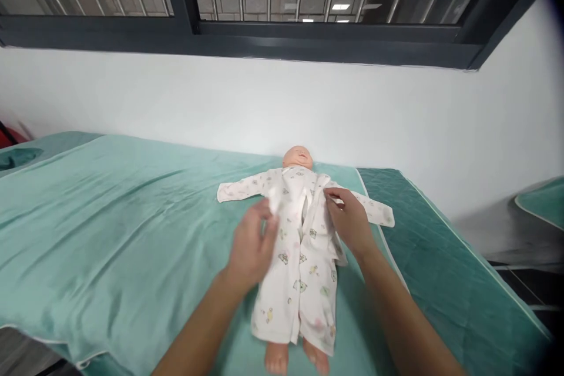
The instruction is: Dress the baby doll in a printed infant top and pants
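A baby doll (pixel 298 157) lies on its back, its head by the wall and its bare feet toward me. It wears a white baby gown (pixel 282 299) with small animal prints and long sleeves spread to both sides. The gown's front is partly parted at the chest. My right hand (pixel 350 220) pinches the cloth on the right side of the chest, thumb and fingers together. Beside the left edge of the gown hovers my left hand (pixel 252 244), slightly blurred, its fingers half curled with a gap to the thumb. Both doll hands are hidden inside the sleeves.
A light green sheet (pixel 132 235) with wrinkles covers the bed, and a darker green quilted pad (pixel 440 264) shows at the right. Behind stands a white wall (pixel 247 100) below a dark-framed window (pixel 308 41) with metal bars. Another green edge (pixel 544 200) juts in at far right.
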Motion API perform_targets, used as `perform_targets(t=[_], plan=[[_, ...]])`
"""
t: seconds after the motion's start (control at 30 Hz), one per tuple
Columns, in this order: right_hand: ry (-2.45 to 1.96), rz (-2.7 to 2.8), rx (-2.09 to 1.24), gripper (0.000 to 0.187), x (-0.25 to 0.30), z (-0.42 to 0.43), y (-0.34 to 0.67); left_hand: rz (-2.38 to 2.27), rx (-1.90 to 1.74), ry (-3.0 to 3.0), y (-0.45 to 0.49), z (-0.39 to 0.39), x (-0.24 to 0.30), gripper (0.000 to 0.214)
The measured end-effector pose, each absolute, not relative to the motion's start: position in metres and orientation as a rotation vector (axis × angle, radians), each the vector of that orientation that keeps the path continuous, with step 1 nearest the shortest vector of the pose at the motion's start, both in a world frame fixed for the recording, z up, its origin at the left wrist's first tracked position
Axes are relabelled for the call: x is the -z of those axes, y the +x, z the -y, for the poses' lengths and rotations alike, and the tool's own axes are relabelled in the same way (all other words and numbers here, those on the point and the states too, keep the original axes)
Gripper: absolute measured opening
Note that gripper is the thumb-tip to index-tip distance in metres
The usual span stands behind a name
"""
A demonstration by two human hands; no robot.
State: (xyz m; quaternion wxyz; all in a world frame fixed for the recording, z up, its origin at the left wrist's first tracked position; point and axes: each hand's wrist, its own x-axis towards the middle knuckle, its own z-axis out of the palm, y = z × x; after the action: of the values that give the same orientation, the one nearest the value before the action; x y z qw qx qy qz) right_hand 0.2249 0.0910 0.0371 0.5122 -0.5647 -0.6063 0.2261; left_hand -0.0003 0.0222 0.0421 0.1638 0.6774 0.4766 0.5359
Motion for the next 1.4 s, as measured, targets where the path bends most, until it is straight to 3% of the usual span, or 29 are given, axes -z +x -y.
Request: perform_targets(t=[0.13,0.3,0.43,0.73,1.2,1.4], plan=[[-1.373,1.467,-0.585,0.027,-0.045,-0.132,0.209,-1.035,-1.114,2.465,0.014,-0.019,-0.045,0.004],[-1.264,1.346,-0.662,0.021,-0.042,-0.14,0.196,-1.36,-1.404,1.866,-0.001,-0.055,-0.045,0.016],[-1.16,1.346,-0.752,0.022,-0.034,-0.132,0.2,-1.666,-1.376,1.508,-0.003,-0.107,-0.05,0.022],[-1.135,1.408,-0.771,0.026,-0.034,-0.13,0.202,-1.225,-1.221,1.632,0.042,-0.141,-0.09,0.019],[-1.448,1.489,-0.672,0.034,-0.051,-0.146,0.196,-1.479,-1.287,1.781,0.048,-0.19,-0.062,0.013],[-1.635,1.48,-0.533,0.017,-0.064,-0.169,0.181,-1.427,-1.502,1.601,0.043,-0.188,-0.062,0.012]])
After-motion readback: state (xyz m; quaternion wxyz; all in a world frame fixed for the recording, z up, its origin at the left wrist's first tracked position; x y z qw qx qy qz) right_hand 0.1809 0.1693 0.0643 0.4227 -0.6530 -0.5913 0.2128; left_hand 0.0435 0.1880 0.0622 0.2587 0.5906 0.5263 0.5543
